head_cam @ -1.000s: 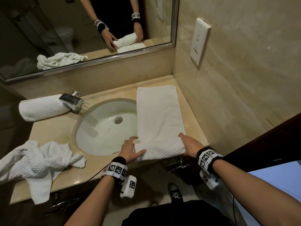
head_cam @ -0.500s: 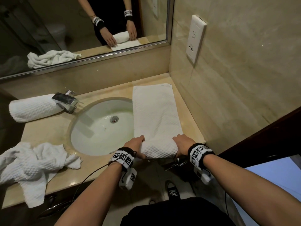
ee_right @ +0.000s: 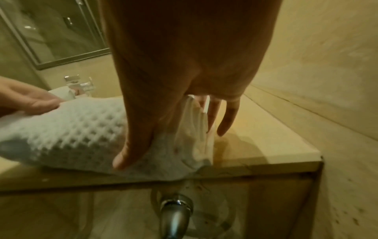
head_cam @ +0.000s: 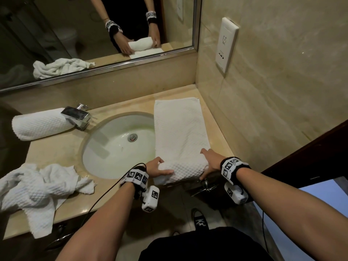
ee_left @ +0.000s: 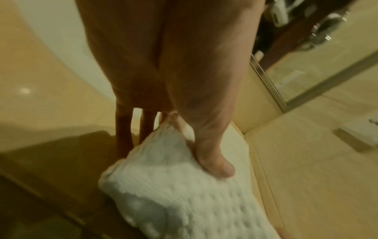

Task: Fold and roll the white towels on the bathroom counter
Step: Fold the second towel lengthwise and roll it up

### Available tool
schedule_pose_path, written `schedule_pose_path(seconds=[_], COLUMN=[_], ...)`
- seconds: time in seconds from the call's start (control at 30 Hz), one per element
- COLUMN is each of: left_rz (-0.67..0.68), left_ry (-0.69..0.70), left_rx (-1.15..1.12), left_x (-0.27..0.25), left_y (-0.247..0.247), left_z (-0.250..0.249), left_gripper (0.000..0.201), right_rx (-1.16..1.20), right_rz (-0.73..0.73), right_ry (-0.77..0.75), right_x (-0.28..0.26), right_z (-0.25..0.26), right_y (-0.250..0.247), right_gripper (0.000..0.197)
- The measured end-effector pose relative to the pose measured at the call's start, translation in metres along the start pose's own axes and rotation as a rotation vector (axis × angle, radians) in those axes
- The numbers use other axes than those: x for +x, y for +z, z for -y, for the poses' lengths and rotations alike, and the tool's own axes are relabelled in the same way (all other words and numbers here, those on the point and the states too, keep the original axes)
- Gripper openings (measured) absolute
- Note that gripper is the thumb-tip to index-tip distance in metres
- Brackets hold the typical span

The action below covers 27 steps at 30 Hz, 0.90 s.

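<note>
A white waffle towel (head_cam: 180, 129) lies folded in a long strip on the counter (head_cam: 56, 149), to the right of the sink. Its near end is rolled into a thick roll (head_cam: 182, 172) at the counter's front edge. My left hand (head_cam: 158, 166) grips the roll's left end, thumb along the front and fingers over the back. My right hand (head_cam: 208, 162) grips the right end the same way, with the index finger stretched onto the flat part. In the left wrist view the thumb (ee_left: 214, 161) presses into the roll (ee_left: 174, 202). From the right wrist camera, the right thumb (ee_right: 131, 145) rests on the roll (ee_right: 71, 132).
A finished rolled towel (head_cam: 39, 123) lies at the back left beside the chrome faucet (head_cam: 77, 117). A crumpled white towel (head_cam: 37, 193) hangs over the front left edge. The sink basin (head_cam: 116, 147) is left of the strip, the tiled wall and socket (head_cam: 226, 44) close on the right.
Both hands went from lying flat on the towel's near end to gripping it. The end has rolled away from me and the roll has grown thicker.
</note>
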<state>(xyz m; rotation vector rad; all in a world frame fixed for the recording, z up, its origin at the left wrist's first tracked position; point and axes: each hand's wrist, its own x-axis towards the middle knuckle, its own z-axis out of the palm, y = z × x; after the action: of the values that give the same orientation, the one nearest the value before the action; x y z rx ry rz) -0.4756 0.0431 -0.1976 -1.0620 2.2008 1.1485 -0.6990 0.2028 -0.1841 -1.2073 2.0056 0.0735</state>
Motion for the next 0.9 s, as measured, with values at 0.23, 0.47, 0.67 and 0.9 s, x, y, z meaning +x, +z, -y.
schedule_pose_path(seconds=[0.23,0.47,0.67,0.9], left_rz=[-0.328,-0.445,-0.287,-0.328], left_ry=[0.1,0.23,0.237,0.094], left_rx=[-0.257,-0.163,-0.018,-0.539], left_x=[0.0,-0.004,-0.012,-0.01], left_y=[0.008,0.012,0.014,0.007], left_z=[0.017,0.013,0.028,0.026], left_gripper=[0.031,0.026,0.078,0.056], right_rx=[-0.116,-0.202,0.066,0.557], right_rz=[-0.266,-0.332,-0.287,-0.273], right_ry=[-0.168,-0.219,-0.174,0.061], right_x=[-0.007,-0.01,-0.005,-0.005], right_z=[-0.023,-0.023,-0.03,-0.037], right_y=[0.021,0.026,0.015,0.003], right_gripper=[0.108,0.07,0.058,0.083])
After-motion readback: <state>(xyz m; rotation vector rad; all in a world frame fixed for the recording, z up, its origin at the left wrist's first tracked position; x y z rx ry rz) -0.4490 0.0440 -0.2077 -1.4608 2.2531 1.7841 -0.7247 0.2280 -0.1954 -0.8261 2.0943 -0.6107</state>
